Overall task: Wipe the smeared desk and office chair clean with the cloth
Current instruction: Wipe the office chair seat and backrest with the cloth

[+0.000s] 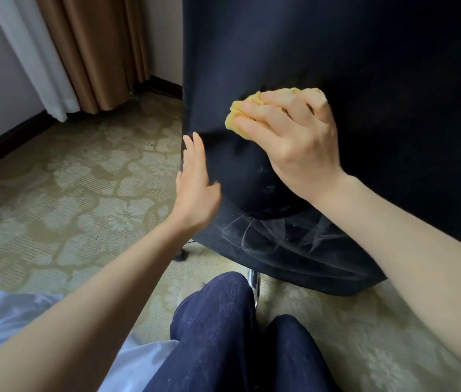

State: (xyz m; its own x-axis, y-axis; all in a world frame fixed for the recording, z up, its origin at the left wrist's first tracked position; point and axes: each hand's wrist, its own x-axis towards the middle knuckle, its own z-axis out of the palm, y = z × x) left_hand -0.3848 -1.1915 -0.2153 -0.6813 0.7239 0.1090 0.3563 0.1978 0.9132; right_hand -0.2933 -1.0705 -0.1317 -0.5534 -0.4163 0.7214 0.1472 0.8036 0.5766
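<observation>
The dark fabric office chair [336, 52] fills the upper right, seen close from behind. White chalky smears [266, 233] streak its lower back part. My right hand [294, 142] presses a bunched yellow cloth [237, 117] flat against the chair back, above the smears. My left hand [195, 185] rests with fingers apart against the chair's left edge, holding nothing. The desk is out of view.
Patterned green-beige carpet [68, 193] spreads to the left. Brown curtains [96, 52] and a white sheer hang at the back wall corner. My knees in dark jeans [223, 335] are right below the chair. A chrome chair post [253, 281] and a caster [179, 256] show underneath.
</observation>
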